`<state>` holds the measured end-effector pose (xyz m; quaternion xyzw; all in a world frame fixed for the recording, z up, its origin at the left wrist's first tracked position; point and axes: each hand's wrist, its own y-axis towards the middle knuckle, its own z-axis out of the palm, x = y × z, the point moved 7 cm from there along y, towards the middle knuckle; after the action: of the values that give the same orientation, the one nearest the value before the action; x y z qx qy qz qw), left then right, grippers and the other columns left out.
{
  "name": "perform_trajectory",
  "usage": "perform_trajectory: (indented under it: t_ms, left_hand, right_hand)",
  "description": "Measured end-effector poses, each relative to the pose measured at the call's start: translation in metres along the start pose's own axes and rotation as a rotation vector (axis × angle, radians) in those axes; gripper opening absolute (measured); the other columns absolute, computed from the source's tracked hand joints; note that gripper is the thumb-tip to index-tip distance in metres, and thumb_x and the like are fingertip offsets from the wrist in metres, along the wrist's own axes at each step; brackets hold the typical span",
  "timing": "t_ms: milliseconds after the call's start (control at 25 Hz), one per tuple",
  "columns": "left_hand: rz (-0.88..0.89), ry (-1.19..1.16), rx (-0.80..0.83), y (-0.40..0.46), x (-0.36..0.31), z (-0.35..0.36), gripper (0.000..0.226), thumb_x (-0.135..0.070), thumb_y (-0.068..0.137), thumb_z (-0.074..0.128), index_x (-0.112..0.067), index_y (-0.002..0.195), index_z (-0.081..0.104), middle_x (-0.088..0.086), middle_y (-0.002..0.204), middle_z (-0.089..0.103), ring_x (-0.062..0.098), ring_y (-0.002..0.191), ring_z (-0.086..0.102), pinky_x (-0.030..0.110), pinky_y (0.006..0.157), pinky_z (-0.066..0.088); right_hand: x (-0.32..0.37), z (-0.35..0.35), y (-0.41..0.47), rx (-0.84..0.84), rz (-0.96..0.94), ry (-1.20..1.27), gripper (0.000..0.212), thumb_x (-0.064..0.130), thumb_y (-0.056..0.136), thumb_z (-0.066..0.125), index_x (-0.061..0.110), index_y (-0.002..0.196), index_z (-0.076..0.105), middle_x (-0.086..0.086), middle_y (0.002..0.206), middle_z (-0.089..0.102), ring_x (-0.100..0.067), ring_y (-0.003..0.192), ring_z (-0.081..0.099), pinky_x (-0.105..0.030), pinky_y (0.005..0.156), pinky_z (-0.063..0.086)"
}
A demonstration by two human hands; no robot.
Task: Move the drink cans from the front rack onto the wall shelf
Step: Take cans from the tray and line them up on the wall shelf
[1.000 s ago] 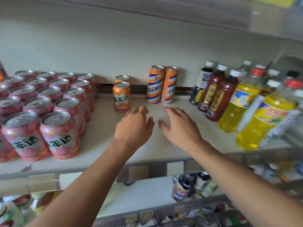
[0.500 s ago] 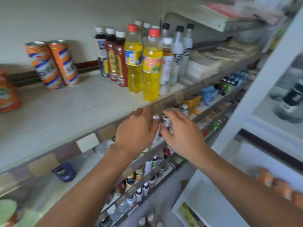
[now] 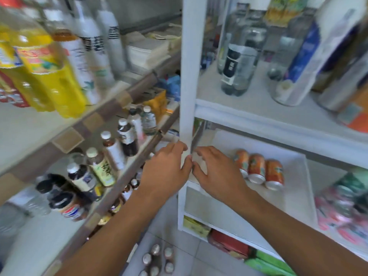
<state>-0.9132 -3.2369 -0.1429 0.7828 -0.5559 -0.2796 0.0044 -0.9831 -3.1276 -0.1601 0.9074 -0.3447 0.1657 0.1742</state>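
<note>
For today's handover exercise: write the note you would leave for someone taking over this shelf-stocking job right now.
Left hand and right hand: both empty, fingers relaxed, side by side in front of the white rack's post.
Three orange cans stand in a row on the rack's middle shelf, just right of the right hand.
Done: cannot tell; no can is in hand.
Left: pick up the orange cans and carry them to the wall shelf on the left.

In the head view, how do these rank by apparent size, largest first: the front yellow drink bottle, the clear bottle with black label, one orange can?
1. Yellow drink bottle, though it is nearest the camera.
2. Clear bottle with black label.
3. Orange can, clearly smallest.
</note>
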Motion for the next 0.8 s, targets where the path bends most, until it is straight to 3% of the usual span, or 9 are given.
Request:
perform_trajectory:
  t_ms: [400,680,800]
  left_hand:
    - [0.093,-0.089,0.196,0.029,-0.053,0.096,0.029,-0.036,0.096,0.049,-0.021,0.120,0.055,0.001,0.113,0.063,0.023,0.100,0.062,0.037,0.079,0.052]
    - [0.073,-0.112,0.279,0.047,-0.058,0.145,0.030,-0.037,0.095,0.049,-0.020,0.119,0.056,0.001,0.112,0.066,0.022,0.099,0.064,0.042,0.082,0.055]
    - [0.069,-0.137,0.281,0.049,-0.056,0.156,0.029,-0.036,0.095,0.050,-0.020,0.118,0.056,0.001,0.111,0.066,0.023,0.097,0.064,0.042,0.080,0.055]
  right_hand:
    - [-0.181,0.038,-0.007,0.118,0.518,-0.015,0.038,0.030,0.097,0.054,0.011,0.130,0.055,-0.013,0.125,0.063,-0.029,0.111,0.060,-0.033,0.092,0.047]
    - [-0.229,0.079,0.000,0.136,0.650,-0.069,0.041,0.032,0.098,0.050,0.008,0.131,0.051,-0.012,0.119,0.061,-0.027,0.107,0.061,-0.032,0.080,0.047]
    - [-0.243,0.089,0.013,0.102,0.717,-0.037,0.043,0.035,0.096,0.053,0.007,0.129,0.049,-0.014,0.120,0.059,-0.030,0.109,0.059,-0.036,0.084,0.052]
